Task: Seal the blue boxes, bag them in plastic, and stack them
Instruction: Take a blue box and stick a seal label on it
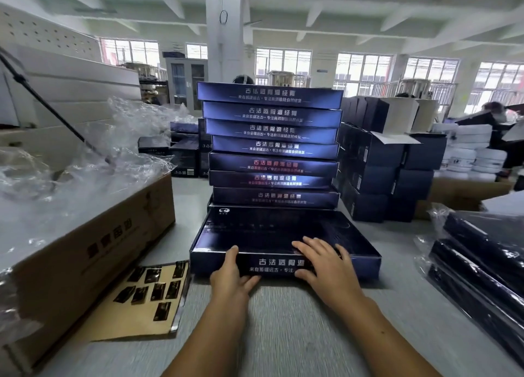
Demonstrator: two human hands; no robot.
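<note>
Two bare hands hold the near edge of a flat dark-blue cardboard box lying on the grey table. The left hand pinches it, thumb on the lid. The right hand spreads its fingers over the lid, thumb on the front wall. Just beyond stands a tall stack of blue boxes. Plastic-bagged dark boxes lie right, and a brown carton of clear plastic bags left.

Dark blue box — white lettering, brown carton, tan sticker sheet — black labels
</note>
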